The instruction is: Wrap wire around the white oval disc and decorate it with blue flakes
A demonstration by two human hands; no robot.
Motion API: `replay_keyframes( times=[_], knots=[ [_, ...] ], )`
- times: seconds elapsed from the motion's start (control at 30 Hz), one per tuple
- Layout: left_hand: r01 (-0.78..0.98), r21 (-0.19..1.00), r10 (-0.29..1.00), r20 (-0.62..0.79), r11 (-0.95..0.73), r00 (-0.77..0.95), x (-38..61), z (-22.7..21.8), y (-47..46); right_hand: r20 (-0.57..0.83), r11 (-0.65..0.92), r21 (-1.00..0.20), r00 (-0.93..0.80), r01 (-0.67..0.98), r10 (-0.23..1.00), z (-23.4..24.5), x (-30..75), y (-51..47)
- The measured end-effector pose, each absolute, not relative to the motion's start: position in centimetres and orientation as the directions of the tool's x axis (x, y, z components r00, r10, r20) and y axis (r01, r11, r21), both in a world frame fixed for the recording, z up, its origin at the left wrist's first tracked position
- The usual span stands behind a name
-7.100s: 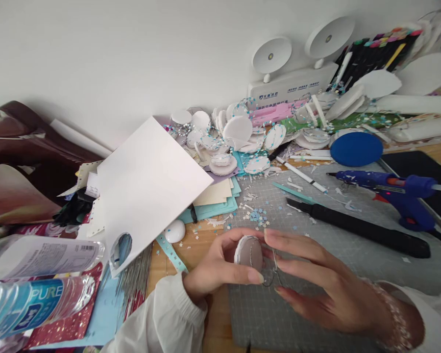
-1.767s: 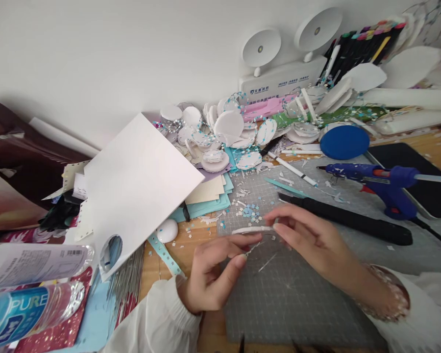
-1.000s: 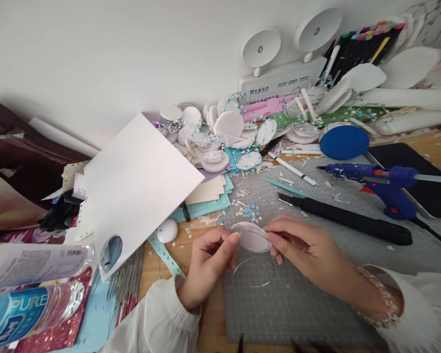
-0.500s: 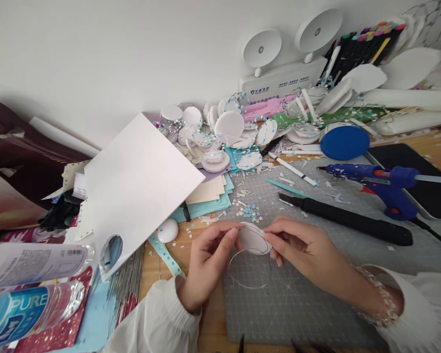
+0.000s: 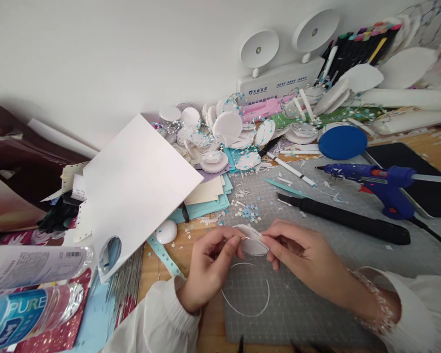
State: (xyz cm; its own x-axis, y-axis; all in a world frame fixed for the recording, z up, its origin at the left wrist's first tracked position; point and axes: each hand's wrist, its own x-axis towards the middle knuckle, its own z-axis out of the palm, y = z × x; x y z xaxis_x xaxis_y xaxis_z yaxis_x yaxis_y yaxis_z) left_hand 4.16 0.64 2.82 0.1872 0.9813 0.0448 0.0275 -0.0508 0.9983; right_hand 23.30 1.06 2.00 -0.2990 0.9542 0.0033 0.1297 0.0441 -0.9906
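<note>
In head view, grips 1 white disc (image 5: 255, 248) by its right edge in the right hand (image 5: 299, 257), above the grey cutting mat (image 5: 294, 318). Pinches thin wire (image 5: 250, 239) at the disc's left side with the left hand (image 5: 209, 267). Has a wire loop (image 5: 247, 316) below, and a blue glue gun (image 5: 375, 179) farther right.

The flat round disc (image 5: 256, 247) is greyish white, the thin curved wire (image 5: 247, 316) whitish, the rectangular cutting mat (image 5: 297, 306) grey with a paler grid.
</note>
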Motion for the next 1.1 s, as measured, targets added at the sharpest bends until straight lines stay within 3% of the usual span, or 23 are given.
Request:
replay_keyframes(
  times=[0.33, 0.5, 0.6, 0.7, 0.83, 1.0, 1.1],
  knots=[
    [0.031, 0.999, 0.987, -0.022, 0.018, 0.157, 4.2, 2.6, 0.3, -0.107, -0.073, -0.991, -0.328, 0.114, 0.939, 2.3, 23.4, 1.4],
    [0.195, 0.941, 0.961, 0.274, -0.277, 0.041, 3.1, 2.6, 0.6, -0.237, -0.232, -0.971, -0.279, 0.051, 0.931, 2.4, 23.9, 2.4],
    [0.077, 0.967, 0.97, 0.242, -0.244, 0.034, 2.7, 2.4, 1.1, -0.319, -0.35, -0.936, -0.328, -0.036, 0.889, 2.3, 24.2, 2.5],
    [-0.152, 0.986, 0.946, 0.11, -0.065, 0.304, 2.9, 2.3, 1.3, -0.377, -0.455, -0.884, -0.414, -0.105, 0.828, 2.3, 24.3, 2.3],
    [-0.258, 0.964, 0.834, 0.095, 0.058, 0.543, 3.4, 2.3, 1.0, -0.416, -0.521, -0.846, -0.477, -0.108, 0.774, 2.4, 24.0, 2.2],
    [-0.275, 0.96, 0.891, 0.08, 0.051, 0.446, 3.6, 2.4, 0.9, -0.416, -0.508, -0.853, -0.429, -0.122, 0.802, 2.4, 23.9, 2.2],
    [-0.262, 0.965, 0.917, 0.103, 0.002, 0.385, 3.7, 2.4, 1.1, -0.339, -0.411, -0.902, -0.371, -0.133, 0.864, 2.4, 24.0, 2.3]
  ],
)
